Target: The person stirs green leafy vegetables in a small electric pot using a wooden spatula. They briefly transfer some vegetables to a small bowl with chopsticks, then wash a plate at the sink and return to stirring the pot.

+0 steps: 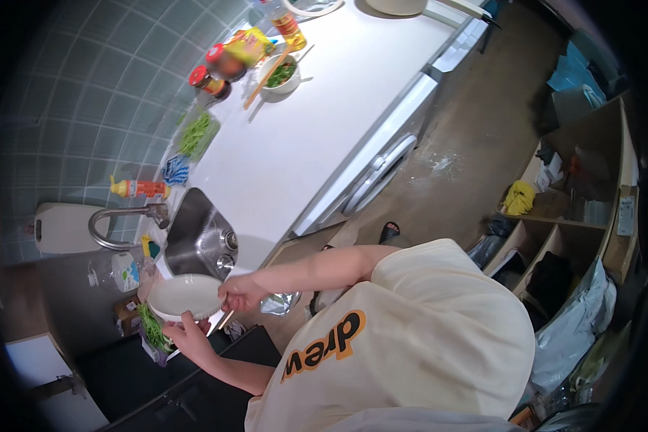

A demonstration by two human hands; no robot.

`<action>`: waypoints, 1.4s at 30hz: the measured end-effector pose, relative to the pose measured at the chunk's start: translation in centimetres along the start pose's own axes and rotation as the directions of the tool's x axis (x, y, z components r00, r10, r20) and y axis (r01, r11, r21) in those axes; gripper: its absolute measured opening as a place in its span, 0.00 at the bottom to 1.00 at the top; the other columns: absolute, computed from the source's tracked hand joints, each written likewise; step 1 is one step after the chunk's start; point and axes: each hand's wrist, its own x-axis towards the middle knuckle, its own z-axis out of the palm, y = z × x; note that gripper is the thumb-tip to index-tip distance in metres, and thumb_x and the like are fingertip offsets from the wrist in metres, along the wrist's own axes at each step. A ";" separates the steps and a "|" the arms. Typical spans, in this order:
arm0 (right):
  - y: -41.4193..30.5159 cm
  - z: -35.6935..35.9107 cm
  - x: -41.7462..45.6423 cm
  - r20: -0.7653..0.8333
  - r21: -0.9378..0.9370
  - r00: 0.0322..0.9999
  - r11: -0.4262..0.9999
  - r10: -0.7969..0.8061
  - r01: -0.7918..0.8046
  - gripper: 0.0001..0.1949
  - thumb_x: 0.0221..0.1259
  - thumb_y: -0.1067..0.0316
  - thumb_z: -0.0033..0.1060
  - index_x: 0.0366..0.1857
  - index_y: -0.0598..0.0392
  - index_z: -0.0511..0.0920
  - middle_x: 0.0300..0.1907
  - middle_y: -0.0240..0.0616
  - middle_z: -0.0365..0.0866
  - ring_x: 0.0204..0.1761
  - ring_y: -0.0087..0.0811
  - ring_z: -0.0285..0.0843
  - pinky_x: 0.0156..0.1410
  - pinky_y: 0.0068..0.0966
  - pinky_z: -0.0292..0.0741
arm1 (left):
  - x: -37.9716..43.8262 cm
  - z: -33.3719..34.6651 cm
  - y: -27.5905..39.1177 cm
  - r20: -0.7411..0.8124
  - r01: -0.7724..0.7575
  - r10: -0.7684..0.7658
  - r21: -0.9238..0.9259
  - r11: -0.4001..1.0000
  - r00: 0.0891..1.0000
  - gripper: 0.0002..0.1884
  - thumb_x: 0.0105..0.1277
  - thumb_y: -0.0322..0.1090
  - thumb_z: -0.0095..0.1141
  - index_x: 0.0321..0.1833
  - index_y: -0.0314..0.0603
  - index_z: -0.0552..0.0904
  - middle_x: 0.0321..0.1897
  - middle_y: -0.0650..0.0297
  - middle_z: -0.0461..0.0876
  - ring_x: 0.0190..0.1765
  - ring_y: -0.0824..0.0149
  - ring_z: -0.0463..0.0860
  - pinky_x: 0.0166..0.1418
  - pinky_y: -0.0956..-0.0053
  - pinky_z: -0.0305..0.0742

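Note:
A white ceramic dish (183,296), a shallow bowl or plate, is held tilted between both hands beside the sink. My right hand (243,293) grips its rim on the side nearer my body. The fingers of my left hand (188,333) curl under the lower edge, with the thumb up against the side. Just beyond the dish lies the stainless steel sink basin (191,237). A curved metal faucet (98,227) stands at its far side. Leafy green vegetables (154,329) are partly hidden behind the dish and my left hand.
A clear plastic bottle (116,272) and a detergent bottle (140,188) stand near the faucet. Along the tiled wall are a container of cut greens (197,134), red-lidded jars (210,83), an oil bottle (289,29) and a bowl of chopped greens (281,75) with chopsticks (264,81) across it.

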 end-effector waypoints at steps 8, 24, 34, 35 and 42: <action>-5.7 -0.9 -22.6 -0.295 -0.617 0.528 0.581 -0.796 0.531 0.19 0.71 0.61 0.41 0.32 0.67 0.78 0.22 0.44 0.80 0.13 0.22 0.66 0.15 0.23 0.61 | -3.6 12.9 7.8 0.603 0.084 0.150 -0.341 0.936 0.783 0.34 0.69 0.34 0.48 0.75 0.44 0.49 0.60 0.45 0.74 0.42 0.51 0.89 0.34 0.67 0.85; -11.5 -5.6 -48.8 -0.570 -0.808 -0.155 0.517 -0.807 0.281 0.31 0.79 0.49 0.39 0.72 0.65 0.58 0.29 0.42 0.85 0.17 0.22 0.72 0.21 0.21 0.70 | -6.9 44.4 18.6 0.954 0.569 0.164 -0.282 0.773 0.251 0.27 0.67 0.29 0.41 0.69 0.31 0.59 0.51 0.39 0.79 0.40 0.50 0.88 0.39 0.65 0.90; -8.2 -10.0 -63.9 -0.641 -0.766 -0.350 0.596 -0.683 0.240 0.22 0.79 0.56 0.42 0.69 0.54 0.70 0.36 0.35 0.86 0.24 0.17 0.75 0.25 0.15 0.70 | -7.1 52.6 22.1 0.898 0.572 0.072 -0.337 0.747 0.435 0.22 0.66 0.29 0.40 0.63 0.30 0.62 0.43 0.40 0.81 0.37 0.51 0.88 0.42 0.60 0.89; -7.3 -10.5 -65.3 -0.659 -0.750 -0.388 0.608 -0.645 0.263 0.21 0.78 0.56 0.42 0.68 0.53 0.70 0.36 0.35 0.86 0.24 0.18 0.75 0.25 0.16 0.70 | -7.3 52.9 21.9 0.897 0.579 0.062 -0.333 0.744 0.437 0.22 0.66 0.28 0.40 0.62 0.30 0.62 0.44 0.41 0.81 0.37 0.51 0.87 0.42 0.60 0.89; -3.4 -13.3 -75.4 -0.777 -0.620 -0.427 0.680 -0.463 0.391 0.21 0.77 0.53 0.44 0.66 0.51 0.73 0.36 0.32 0.86 0.25 0.19 0.76 0.27 0.17 0.72 | -9.0 54.4 23.0 0.841 0.536 -0.051 -0.296 0.791 0.539 0.20 0.67 0.28 0.40 0.60 0.34 0.56 0.43 0.42 0.80 0.37 0.53 0.86 0.43 0.57 0.88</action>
